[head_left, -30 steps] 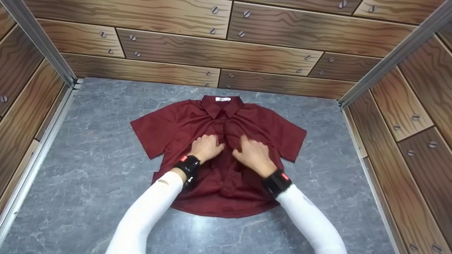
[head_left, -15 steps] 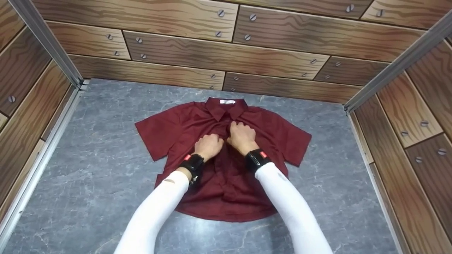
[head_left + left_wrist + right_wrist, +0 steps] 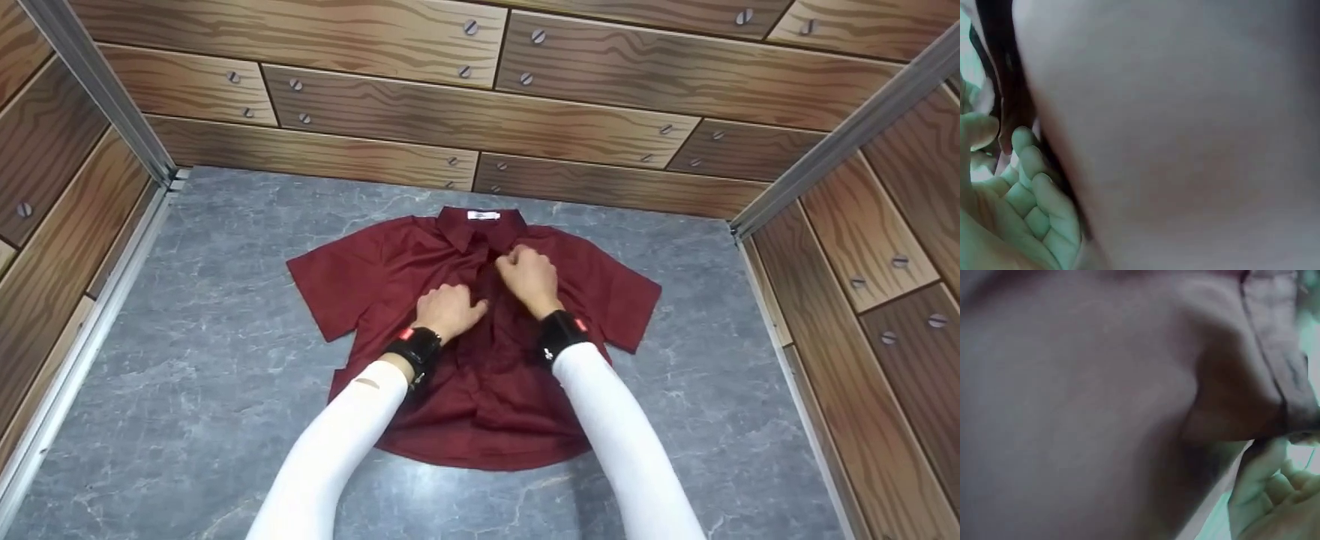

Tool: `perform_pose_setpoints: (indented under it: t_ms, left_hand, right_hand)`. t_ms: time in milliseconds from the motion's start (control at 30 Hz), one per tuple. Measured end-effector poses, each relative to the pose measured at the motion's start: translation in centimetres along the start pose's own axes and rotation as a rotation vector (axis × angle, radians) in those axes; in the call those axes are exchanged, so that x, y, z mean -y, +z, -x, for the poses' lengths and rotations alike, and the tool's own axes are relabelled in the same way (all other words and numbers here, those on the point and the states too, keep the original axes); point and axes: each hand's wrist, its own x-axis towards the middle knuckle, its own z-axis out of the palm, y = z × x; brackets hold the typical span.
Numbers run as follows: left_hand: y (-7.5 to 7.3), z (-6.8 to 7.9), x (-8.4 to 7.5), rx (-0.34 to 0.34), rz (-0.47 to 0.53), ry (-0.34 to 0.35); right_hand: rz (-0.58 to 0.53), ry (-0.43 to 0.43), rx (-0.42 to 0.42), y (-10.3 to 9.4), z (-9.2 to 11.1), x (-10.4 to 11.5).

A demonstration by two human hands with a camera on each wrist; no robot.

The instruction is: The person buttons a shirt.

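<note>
A dark red short-sleeved shirt (image 3: 334,281) lies front up, its collar (image 3: 454,225) pointing away from me and both sleeves spread. My right hand (image 3: 529,281) pinches the edge of the front opening just below the collar. In the right wrist view its curled fingers (image 3: 1261,475) meet the lifted placket (image 3: 1280,343). My left hand (image 3: 450,309) rests at the chest, lower and left of the opening, thumb held apart from the fingers. The left wrist view shows its fingers (image 3: 1053,205) loosely bent beside the cloth, with a fold behind the thumb.
The shirt lies on a grey marbled surface (image 3: 187,300). Wood-patterned panels (image 3: 405,97) with metal framing (image 3: 817,146) enclose the back and both sides. A white label (image 3: 482,215) sits inside the collar.
My right hand has gone up the chest to the front opening, then slightly right, and the opening shows wider below the collar. My left hand stays near its place, its thumb now spread.
</note>
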Motion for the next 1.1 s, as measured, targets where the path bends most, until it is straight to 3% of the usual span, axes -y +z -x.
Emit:
perform_pose_setpoints:
  t_ms: [133, 233, 367, 467, 533, 700, 833, 967, 1100]
  left_hand:
    - [-0.1, -0.6, -0.5, -0.035, -0.060, 0.020]
    - [-0.1, -0.8, -0.5, -0.037, -0.073, 0.009]
    - [-0.2, -0.8, -0.5, -0.014, -0.030, 0.007]
    - [-0.7, -0.4, -0.3, 0.009, 0.040, 0.041]
    - [-1.3, 0.2, 0.1, 0.033, 0.074, 0.072]
    - [-3.3, 2.4, 1.4, 0.167, 0.062, 0.122]
    - [-3.9, 4.2, 1.9, 0.323, 0.060, 0.146]
    - [-3.3, 5.4, 1.9, 0.383, 0.097, 0.183]
    - [-2.4, 6.1, 1.5, 0.313, 0.176, 0.186]
  right_hand:
    - [-0.208, 0.109, -0.064, -1.4, -0.1, -0.8]
    - [-0.377, 0.127, -0.060, -1.7, -0.1, -0.6]
    - [-0.673, 0.076, 0.115, -1.3, 0.0, 0.3]
    - [-0.745, 0.026, 0.254, -1.0, 0.2, 0.9]
    - [-0.631, -0.029, 0.268, -1.0, 0.6, 0.9]
    - [-0.039, -0.131, 0.177, -1.6, 3.0, 0.6]
    - [0.301, -0.168, 0.285, -1.7, 6.2, 0.8]
    - [0.429, -0.235, 0.347, -1.3, 8.5, 0.9]
    - [0.343, -0.255, 0.297, -1.2, 9.3, 0.6]
